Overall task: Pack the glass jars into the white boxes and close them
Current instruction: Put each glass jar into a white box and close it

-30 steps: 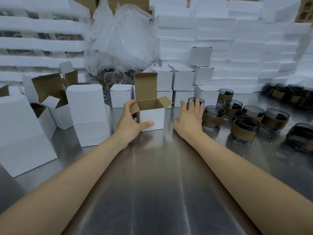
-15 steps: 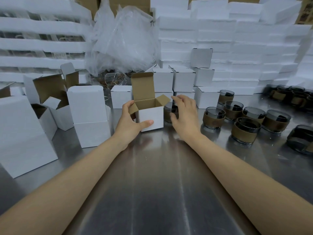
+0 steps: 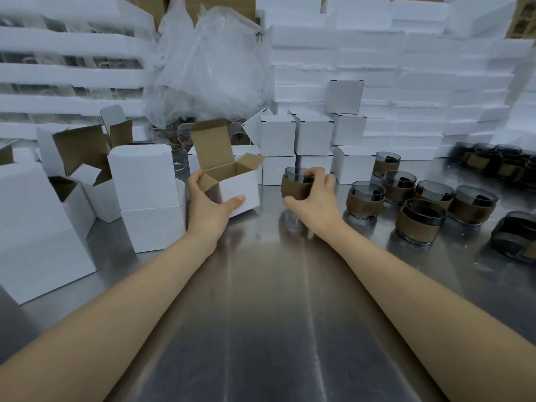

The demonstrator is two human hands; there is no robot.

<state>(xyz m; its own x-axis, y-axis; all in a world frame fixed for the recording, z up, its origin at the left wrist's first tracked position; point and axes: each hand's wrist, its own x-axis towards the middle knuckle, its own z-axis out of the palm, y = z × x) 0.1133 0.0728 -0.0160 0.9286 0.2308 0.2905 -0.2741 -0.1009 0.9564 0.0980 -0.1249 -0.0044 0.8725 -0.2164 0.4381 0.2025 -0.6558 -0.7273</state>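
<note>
The open white cardboard box (image 3: 242, 189) is gripped by the left hand (image 3: 209, 203); the brown-banded smoky glass jar (image 3: 294, 185) is clasped in the curled right hand (image 3: 314, 198), just off the left hand's thumb. A side flap (image 3: 251, 161) could be snagged and the box tipped if the jar is lowered off-centre.

Packing workshop, stacked white boxes (image 3: 311, 133), steel table (image 3: 261, 314)

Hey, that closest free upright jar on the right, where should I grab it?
Grip the jar around its brown band, coming from the near side and clasping opposite sides. It stands upright with bare table in front, other jars crowd behind it, and the band likely slips less than glass.
</note>
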